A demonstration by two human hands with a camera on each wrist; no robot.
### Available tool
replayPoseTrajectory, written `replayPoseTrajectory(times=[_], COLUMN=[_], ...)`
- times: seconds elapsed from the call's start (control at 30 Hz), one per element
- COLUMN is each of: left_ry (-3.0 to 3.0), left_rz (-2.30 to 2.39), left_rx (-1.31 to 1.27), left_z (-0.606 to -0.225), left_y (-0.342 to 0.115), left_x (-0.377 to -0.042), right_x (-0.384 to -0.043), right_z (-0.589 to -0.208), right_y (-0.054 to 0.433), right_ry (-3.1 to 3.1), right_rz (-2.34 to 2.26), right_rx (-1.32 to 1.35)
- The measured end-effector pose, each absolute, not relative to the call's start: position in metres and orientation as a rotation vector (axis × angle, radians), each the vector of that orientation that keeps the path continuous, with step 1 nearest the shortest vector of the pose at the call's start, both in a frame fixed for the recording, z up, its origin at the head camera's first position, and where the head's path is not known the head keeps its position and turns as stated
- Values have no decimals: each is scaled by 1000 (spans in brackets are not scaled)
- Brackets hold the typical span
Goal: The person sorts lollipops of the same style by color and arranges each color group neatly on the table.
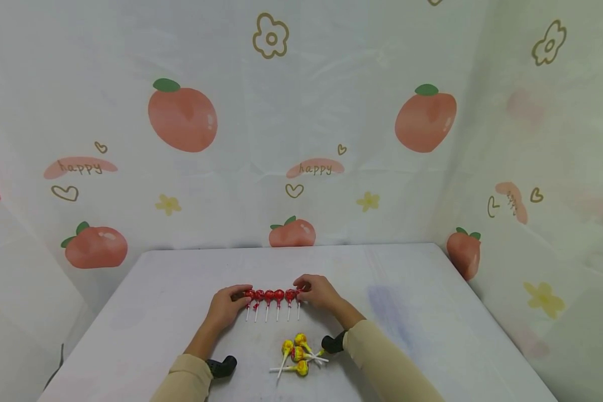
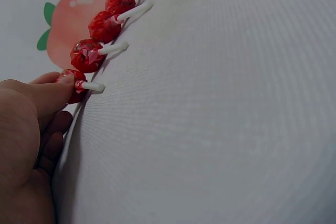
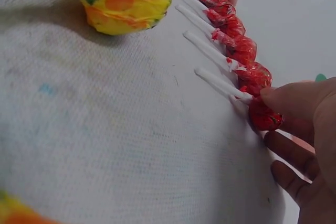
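Observation:
Several red-wrapped lollipops [image 1: 269, 296] lie side by side in a row on the white table, their white sticks toward me. At the row's left end, my left hand [image 1: 224, 307] pinches the head of the outermost red lollipop [image 2: 79, 94] between thumb and fingers. My right hand [image 1: 322, 293] grips the lollipop at the right end [image 3: 264, 115], thumb on top and a finger behind the head. In the right wrist view its other fingers [image 3: 291, 153] are spread loosely below. The heads between the two hands sit close against one another.
Nearer to me lies a loose pile of yellow-wrapped lollipops [image 1: 301, 353], sticks crossing, beside the right forearm. Black wrist cameras [image 1: 223, 367] stick out from both sleeves. Behind the white table [image 1: 181, 279] hangs a curtain [image 1: 301, 111] printed with fruit.

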State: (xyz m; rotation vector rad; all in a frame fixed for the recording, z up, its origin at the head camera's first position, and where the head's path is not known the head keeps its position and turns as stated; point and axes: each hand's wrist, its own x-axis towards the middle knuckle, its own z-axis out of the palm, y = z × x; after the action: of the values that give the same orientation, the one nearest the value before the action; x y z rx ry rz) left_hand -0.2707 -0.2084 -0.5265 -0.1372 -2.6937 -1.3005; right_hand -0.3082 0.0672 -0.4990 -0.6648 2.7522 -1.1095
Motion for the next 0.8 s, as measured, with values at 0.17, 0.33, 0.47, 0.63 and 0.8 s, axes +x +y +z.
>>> replayPoseTrajectory(times=[0.17, 0.33, 0.47, 0.63, 0.8], left_ry=[-2691, -2690, -2693, -2694, -2693], left_rz=[-1306, -1307, -1318, -1334, -1328], left_rx=[-143, -144, -124, -123, -130], left_z=[-527, -527, -527, -526, -526], left_y=[-209, -209, -208, -208, -209], left_x=[-272, -271, -270, -271, -271], right_x=[-306, -301, -291, -273, -258], right_z=[-496, -492, -489, -491, -497], right_y=[71, 76, 80, 83, 85], right_ry=[2752, 2774, 2765, 2688, 2576], right_rz=[-1155, -1188, -1244, -1317, -1319], right_rx=[-686, -711, -746, -781, -819])
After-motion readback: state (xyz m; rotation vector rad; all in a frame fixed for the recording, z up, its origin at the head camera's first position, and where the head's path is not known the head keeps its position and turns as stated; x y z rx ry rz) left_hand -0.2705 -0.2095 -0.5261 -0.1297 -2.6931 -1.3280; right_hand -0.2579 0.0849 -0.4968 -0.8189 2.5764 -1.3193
